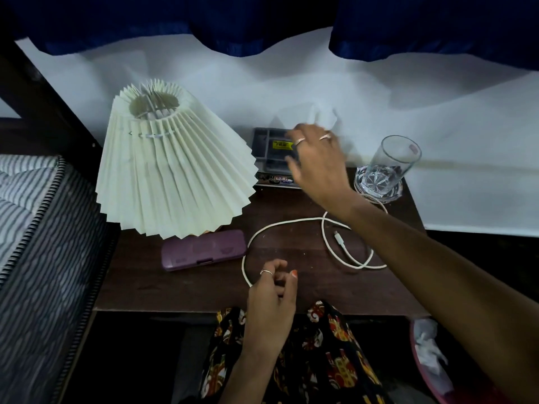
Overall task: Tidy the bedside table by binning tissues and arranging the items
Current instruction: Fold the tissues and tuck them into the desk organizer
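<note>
crumpled white tissue [320, 115] pinched by right hand [315, 158] over grey tray [269, 147]

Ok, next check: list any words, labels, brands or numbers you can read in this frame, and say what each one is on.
No text here is legible.
Yellow label on the grey box: dark print, too blurred to read.
Stickers on the front edge beneath the box: too small and blurred to read.
Small reddish mark on the glass: nothing readable.
Purple case, lamp shade and white cable: no visible text.
</note>
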